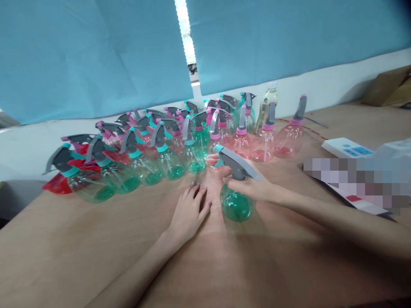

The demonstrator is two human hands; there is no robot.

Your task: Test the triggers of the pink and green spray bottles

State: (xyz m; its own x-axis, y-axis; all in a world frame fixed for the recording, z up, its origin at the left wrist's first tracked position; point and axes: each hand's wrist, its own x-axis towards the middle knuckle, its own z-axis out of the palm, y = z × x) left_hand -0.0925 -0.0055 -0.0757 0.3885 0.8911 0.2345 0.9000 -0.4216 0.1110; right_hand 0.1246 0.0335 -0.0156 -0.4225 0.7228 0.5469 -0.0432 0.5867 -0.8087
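Note:
My right hand (257,189) is closed around the neck of a green spray bottle (236,206) with a grey and teal trigger head. That bottle is upright, in front of the others. My left hand (189,208) lies on the wooden table, palm down, fingers stretched out and holding nothing. Just beyond it stands another green spray bottle (195,161). More green bottles, among them one at the far left (91,184), line the front row. Clear pink spray bottles with pink collars, such as one at the right end (289,140), stand in the group too.
Red plastic pieces (58,184) lie at the left among the bottles. A labelled drink bottle (267,107) stands behind the group. To the right are a white device with blue buttons (346,147) and a cardboard box (388,87). A blue covering (96,55) hangs at the back.

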